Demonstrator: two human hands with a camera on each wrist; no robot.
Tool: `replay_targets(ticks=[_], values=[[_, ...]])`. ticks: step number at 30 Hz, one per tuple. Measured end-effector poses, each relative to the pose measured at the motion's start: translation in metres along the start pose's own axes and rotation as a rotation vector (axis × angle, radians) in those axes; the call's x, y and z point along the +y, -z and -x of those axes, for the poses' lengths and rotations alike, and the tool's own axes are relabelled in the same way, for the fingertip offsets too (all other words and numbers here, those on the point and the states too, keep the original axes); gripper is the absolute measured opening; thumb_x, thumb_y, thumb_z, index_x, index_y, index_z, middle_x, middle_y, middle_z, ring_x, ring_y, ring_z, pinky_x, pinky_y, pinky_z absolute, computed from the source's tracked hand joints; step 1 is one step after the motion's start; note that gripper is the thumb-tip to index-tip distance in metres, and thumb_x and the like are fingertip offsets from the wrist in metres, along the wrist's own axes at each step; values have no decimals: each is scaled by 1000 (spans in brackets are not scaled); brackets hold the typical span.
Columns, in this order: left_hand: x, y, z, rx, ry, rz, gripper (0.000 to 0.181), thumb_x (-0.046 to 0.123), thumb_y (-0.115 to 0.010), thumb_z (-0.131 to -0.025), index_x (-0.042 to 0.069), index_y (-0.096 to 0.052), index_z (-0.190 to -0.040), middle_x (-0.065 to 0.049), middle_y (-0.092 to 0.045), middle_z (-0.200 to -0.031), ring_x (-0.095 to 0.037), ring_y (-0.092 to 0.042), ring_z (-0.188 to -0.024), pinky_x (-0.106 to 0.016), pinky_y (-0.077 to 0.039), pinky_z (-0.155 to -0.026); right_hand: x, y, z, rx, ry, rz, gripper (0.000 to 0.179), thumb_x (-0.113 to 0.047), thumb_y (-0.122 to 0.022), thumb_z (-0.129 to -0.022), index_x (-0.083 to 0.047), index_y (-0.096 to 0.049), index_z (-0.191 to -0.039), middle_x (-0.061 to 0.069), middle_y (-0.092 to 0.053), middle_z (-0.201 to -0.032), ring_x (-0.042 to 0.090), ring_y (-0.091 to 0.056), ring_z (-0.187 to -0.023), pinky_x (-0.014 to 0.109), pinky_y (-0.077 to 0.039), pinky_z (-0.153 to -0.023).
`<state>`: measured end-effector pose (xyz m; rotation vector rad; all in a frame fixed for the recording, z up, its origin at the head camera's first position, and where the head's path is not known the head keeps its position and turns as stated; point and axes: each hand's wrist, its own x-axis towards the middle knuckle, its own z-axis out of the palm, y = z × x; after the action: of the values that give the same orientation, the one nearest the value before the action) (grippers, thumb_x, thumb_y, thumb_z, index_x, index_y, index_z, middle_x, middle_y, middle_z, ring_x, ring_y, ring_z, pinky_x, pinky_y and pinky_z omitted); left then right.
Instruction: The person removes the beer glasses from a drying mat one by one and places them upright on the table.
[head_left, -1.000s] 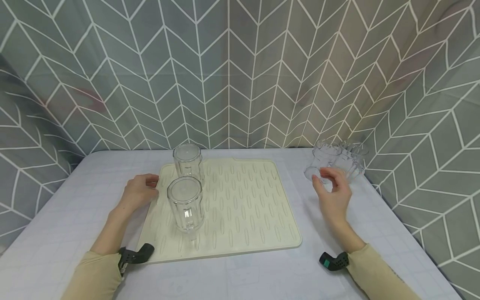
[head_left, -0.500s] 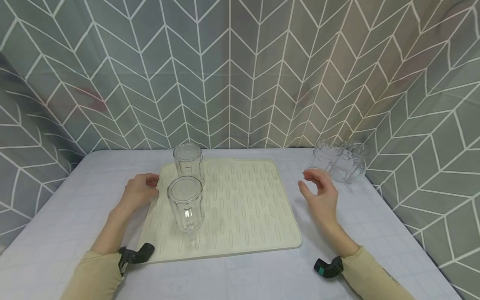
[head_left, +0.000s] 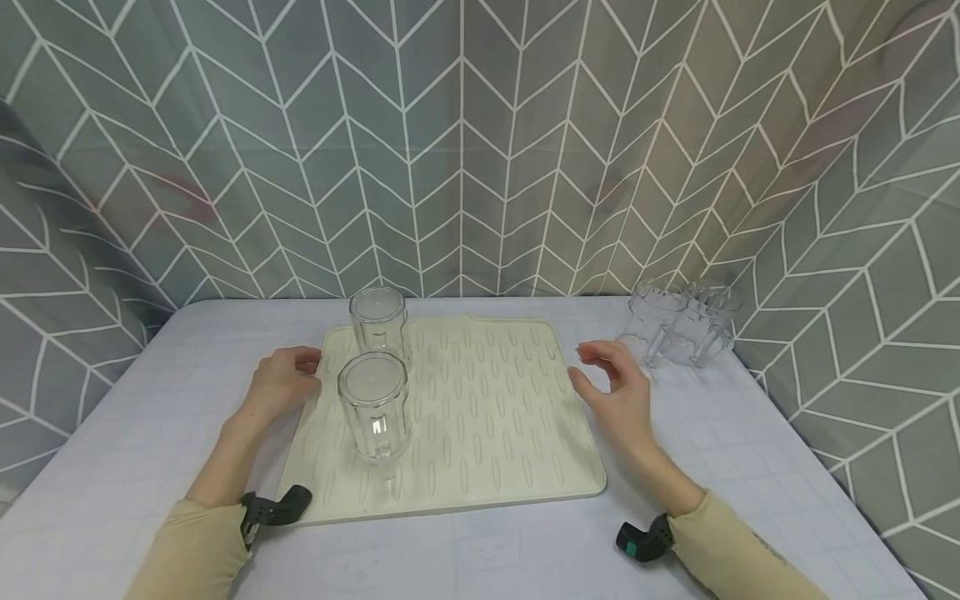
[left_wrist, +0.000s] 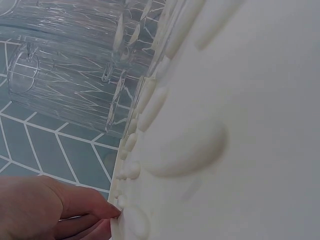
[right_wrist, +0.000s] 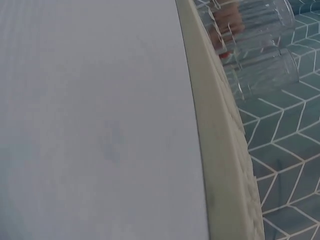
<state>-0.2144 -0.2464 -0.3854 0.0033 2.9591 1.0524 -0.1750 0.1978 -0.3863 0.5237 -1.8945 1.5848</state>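
Note:
Two clear glass mugs, a front one (head_left: 375,412) and a rear one (head_left: 380,321), stand bottom up on the left part of a cream drying mat (head_left: 495,417). My left hand (head_left: 277,383) rests at the mat's left edge; the left wrist view shows the left fingertips (left_wrist: 116,214) touching the mat there, fingers loosely bent. My right hand (head_left: 618,396) hovers by the mat's right edge, thumb and fingers curved apart with nothing between them. In the right wrist view that hand is out of sight, while the mugs (right_wrist: 262,75) show past the mat's side.
More clear glass mugs (head_left: 678,325) stand close together at the table's back right corner, behind my right hand. A white cloth covers the table (head_left: 487,550). A patterned grey curtain (head_left: 465,167) hangs along the back and both sides.
My right hand has moved left, away from the mugs at the back right, to the mat's right edge. My left hand and the mugs have stayed in place.

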Motion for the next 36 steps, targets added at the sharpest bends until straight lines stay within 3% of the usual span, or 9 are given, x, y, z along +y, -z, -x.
replay_targets(ticks=[5, 12, 21, 36], values=[[0, 0, 0, 3, 0, 3, 55, 2, -58, -82, -14, -52, -134, -35, -61, -122, -51, -58, -114, -58, -55, -90, -8, -12, 4, -62, -24, -13, 34, 19, -72, -77, 12, -64, -110, 23, -60, -107, 22, -59, -101, 22, -53, -95], [-1, 0, 1, 10, -4, 12, 54, 1, -58, -82, -14, -52, -133, -35, -61, -121, -52, -58, -113, -58, -55, -90, -14, -30, 13, -135, -20, -29, 36, 16, -74, -78, 7, -65, -111, 21, -62, -108, 11, -61, -102, 20, -53, -94], [-3, 0, 2, 7, -1, 27, 54, 1, -59, -83, -15, -51, -134, -36, -60, -124, -52, -57, -116, -58, -54, -92, -31, -57, 26, -240, -70, -80, 32, 8, -75, -82, 1, -65, -112, 21, -62, -111, 12, -61, -102, 23, -53, -95], [-4, 1, 3, -1, -3, 44, 54, 2, -59, -85, -15, -50, -135, -36, -59, -125, -51, -56, -118, -57, -54, -94, -46, -94, 42, -341, -5, -134, 31, 1, -76, -83, -4, -65, -112, 10, -65, -106, 17, -63, -99, 28, -55, -93]])
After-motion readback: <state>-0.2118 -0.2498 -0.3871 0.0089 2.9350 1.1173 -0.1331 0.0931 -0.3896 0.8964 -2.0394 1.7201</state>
